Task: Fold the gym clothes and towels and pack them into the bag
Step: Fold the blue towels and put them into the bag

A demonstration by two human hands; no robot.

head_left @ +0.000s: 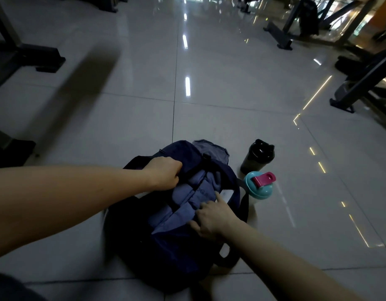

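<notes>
A dark navy bag (172, 253) lies open on the tiled floor in front of me. Folded blue-grey clothes (183, 203) fill its opening, with a white label showing near the right edge. My left hand (164, 173) grips the bag's upper left rim, fingers curled over the fabric. At the lower right of the opening my right hand (211, 218) presses on the clothes, its index finger stretched toward the white label and the other fingers bent into the cloth. A grey piece of cloth (209, 149) lies on the floor just behind the bag.
A black shaker bottle (258, 156) and a clear bottle with a teal lid and pink flip cap (260, 184) stand right of the bag. Gym machine frames stand at far left (24, 53) and right (359, 88). Glossy tiles stretch ahead.
</notes>
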